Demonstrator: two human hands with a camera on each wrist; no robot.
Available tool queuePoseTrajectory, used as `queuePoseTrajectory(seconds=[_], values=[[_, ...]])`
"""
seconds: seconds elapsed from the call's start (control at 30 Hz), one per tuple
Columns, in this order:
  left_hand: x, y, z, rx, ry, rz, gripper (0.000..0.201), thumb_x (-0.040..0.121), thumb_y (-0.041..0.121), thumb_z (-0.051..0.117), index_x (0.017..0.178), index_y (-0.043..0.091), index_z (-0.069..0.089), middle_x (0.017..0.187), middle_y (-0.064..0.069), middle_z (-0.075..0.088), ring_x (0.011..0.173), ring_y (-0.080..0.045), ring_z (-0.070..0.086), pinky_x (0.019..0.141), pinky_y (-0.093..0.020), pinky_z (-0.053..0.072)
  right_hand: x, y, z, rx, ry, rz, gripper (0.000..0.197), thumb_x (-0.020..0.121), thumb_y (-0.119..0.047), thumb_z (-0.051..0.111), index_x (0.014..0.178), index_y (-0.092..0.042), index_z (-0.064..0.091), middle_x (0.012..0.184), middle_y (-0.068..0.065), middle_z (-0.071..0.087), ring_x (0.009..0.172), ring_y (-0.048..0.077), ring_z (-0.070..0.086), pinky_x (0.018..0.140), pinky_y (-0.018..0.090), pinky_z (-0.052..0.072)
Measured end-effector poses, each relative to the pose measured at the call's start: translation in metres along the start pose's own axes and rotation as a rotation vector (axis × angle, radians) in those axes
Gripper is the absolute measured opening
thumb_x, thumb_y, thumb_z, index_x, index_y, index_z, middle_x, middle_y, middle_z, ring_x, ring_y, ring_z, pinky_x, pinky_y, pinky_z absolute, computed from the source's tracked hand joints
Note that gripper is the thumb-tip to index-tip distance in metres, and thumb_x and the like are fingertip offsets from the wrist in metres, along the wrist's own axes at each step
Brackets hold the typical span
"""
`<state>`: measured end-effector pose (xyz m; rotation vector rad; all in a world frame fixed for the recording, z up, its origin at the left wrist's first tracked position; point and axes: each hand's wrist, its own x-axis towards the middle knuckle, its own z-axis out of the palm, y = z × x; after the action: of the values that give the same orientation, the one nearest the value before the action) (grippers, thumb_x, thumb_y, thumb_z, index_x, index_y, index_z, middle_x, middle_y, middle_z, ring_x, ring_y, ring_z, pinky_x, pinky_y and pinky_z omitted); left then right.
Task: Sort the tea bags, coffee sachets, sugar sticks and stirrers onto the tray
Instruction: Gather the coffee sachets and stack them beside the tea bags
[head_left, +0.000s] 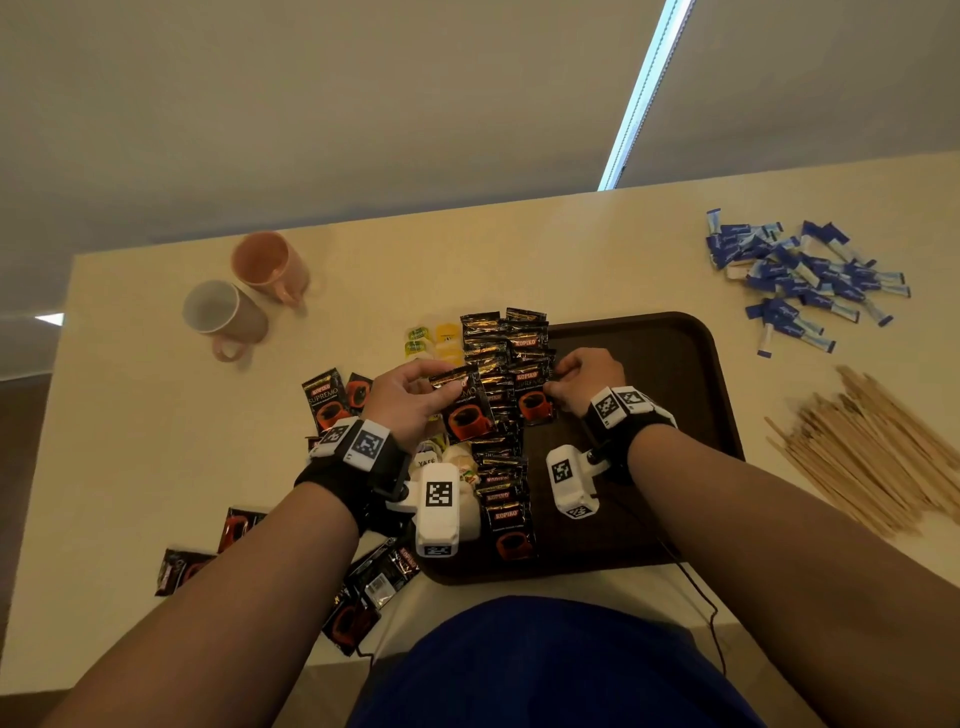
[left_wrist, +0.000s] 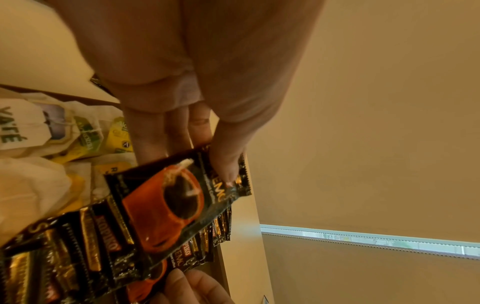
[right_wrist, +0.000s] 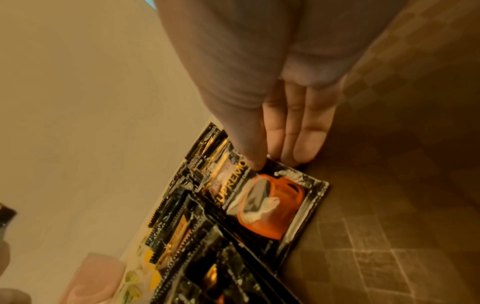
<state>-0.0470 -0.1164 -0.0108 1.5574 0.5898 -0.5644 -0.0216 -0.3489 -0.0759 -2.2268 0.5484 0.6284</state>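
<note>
A dark brown tray (head_left: 675, 364) lies in front of me. Several black coffee sachets (head_left: 501, 467) overlap in a column along its left part. My left hand (head_left: 415, 387) pinches one coffee sachet (head_left: 462, 400) by its top edge and holds it over that column; the left wrist view shows the thumb (left_wrist: 228, 162) on the sachet (left_wrist: 179, 201). At the column's right side, my right hand (head_left: 558, 382) pinches the edge of another sachet (head_left: 532, 395) lying on the tray (right_wrist: 389, 185), thumb on top of that sachet (right_wrist: 270, 203). Tea bags (head_left: 434, 340) lie left of the column.
Blue sugar sticks (head_left: 800, 275) are heaped at the table's far right, wooden stirrers (head_left: 872, 447) below them. Two mugs (head_left: 249, 291) stand at far left. Loose sachets (head_left: 324, 397) lie on the table left of the tray, more (head_left: 363, 597) near the front edge.
</note>
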Motion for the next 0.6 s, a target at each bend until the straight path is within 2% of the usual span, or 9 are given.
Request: queuePoseTrajectory(seconds=[0.1, 0.13, 0.17, 0.23, 0.3, 0.37, 0.43, 0.5, 0.6], values=[[0.002, -0.001, 0.0, 0.071, 0.014, 0.039, 0.02, 0.08, 0.013, 0.081, 0.08, 0.033, 0.076, 0.097, -0.024, 0.064, 0.092, -0.043, 0.067, 0.078, -0.05, 0.06, -0.002, 0.001, -0.005, -0.036, 0.052, -0.027, 0.017, 0.08, -0.023, 0.079, 0.092, -0.018, 0.069, 0.094, -0.001, 0.071, 0.094, 0.017, 0.067, 0.094, 0.034, 0.054], [0.002, -0.001, 0.0, 0.093, 0.025, 0.053, 0.019, 0.078, 0.016, 0.083, 0.08, 0.034, 0.076, 0.095, -0.023, 0.066, 0.09, -0.041, 0.068, 0.074, -0.046, 0.06, -0.005, -0.001, -0.007, -0.043, 0.094, -0.054, 0.014, 0.083, -0.023, 0.076, 0.093, -0.016, 0.07, 0.091, -0.002, 0.07, 0.093, 0.016, 0.066, 0.093, 0.032, 0.053], [0.003, -0.001, 0.0, 0.107, 0.037, 0.064, 0.019, 0.077, 0.017, 0.084, 0.08, 0.034, 0.076, 0.092, -0.018, 0.068, 0.086, -0.035, 0.069, 0.066, -0.038, 0.057, -0.008, -0.004, -0.009, -0.039, 0.143, -0.089, 0.01, 0.085, -0.023, 0.073, 0.092, -0.016, 0.07, 0.086, -0.004, 0.068, 0.089, 0.015, 0.066, 0.09, 0.031, 0.053], [0.005, -0.002, 0.0, 0.121, 0.053, 0.071, 0.018, 0.077, 0.019, 0.084, 0.082, 0.033, 0.073, 0.088, -0.007, 0.067, 0.081, -0.022, 0.066, 0.058, -0.028, 0.047, -0.017, -0.013, -0.013, 0.013, 0.195, -0.177, 0.008, 0.089, -0.026, 0.068, 0.087, -0.018, 0.068, 0.078, -0.008, 0.064, 0.078, 0.01, 0.063, 0.079, 0.026, 0.053], [0.006, -0.001, 0.003, 0.119, 0.042, 0.06, 0.02, 0.077, 0.019, 0.084, 0.088, 0.029, 0.071, 0.088, -0.004, 0.068, 0.081, -0.02, 0.066, 0.058, -0.028, 0.046, -0.026, -0.026, -0.015, 0.099, 0.103, -0.281, 0.011, 0.09, -0.031, 0.067, 0.084, -0.022, 0.068, 0.077, -0.011, 0.064, 0.074, 0.005, 0.061, 0.071, 0.02, 0.05], [0.006, 0.0, 0.007, 0.096, 0.031, 0.047, 0.021, 0.078, 0.018, 0.083, 0.093, 0.024, 0.07, 0.09, -0.005, 0.072, 0.084, -0.024, 0.068, 0.062, -0.032, 0.047, -0.036, -0.037, -0.014, 0.155, -0.082, -0.387, 0.014, 0.089, -0.034, 0.067, 0.086, -0.021, 0.072, 0.081, -0.007, 0.069, 0.078, 0.007, 0.065, 0.073, 0.023, 0.053], [0.006, 0.002, 0.009, 0.073, 0.023, 0.039, 0.023, 0.078, 0.016, 0.083, 0.095, 0.021, 0.069, 0.09, -0.006, 0.073, 0.083, -0.025, 0.068, 0.062, -0.033, 0.047, -0.043, -0.045, -0.013, 0.157, -0.208, -0.455, 0.012, 0.088, -0.03, 0.069, 0.09, -0.019, 0.073, 0.084, -0.003, 0.072, 0.079, 0.009, 0.066, 0.074, 0.025, 0.054], [0.004, 0.003, 0.011, 0.035, 0.01, 0.043, 0.023, 0.078, 0.014, 0.082, 0.095, 0.019, 0.068, 0.086, -0.006, 0.072, 0.079, -0.024, 0.065, 0.057, -0.031, 0.045, -0.046, -0.047, -0.011, 0.142, -0.246, -0.484, 0.009, 0.086, -0.023, 0.072, 0.091, -0.015, 0.071, 0.085, 0.001, 0.071, 0.076, 0.011, 0.066, 0.073, 0.025, 0.054], [0.001, 0.003, 0.012, 0.046, -0.001, 0.066, 0.021, 0.079, 0.013, 0.082, 0.094, 0.019, 0.069, 0.084, -0.002, 0.071, 0.073, -0.017, 0.065, 0.056, -0.028, 0.047, -0.047, -0.045, -0.011, 0.142, -0.266, -0.474, 0.007, 0.086, -0.017, 0.072, 0.091, -0.012, 0.07, 0.085, 0.006, 0.071, 0.076, 0.02, 0.068, 0.071, 0.031, 0.056]])
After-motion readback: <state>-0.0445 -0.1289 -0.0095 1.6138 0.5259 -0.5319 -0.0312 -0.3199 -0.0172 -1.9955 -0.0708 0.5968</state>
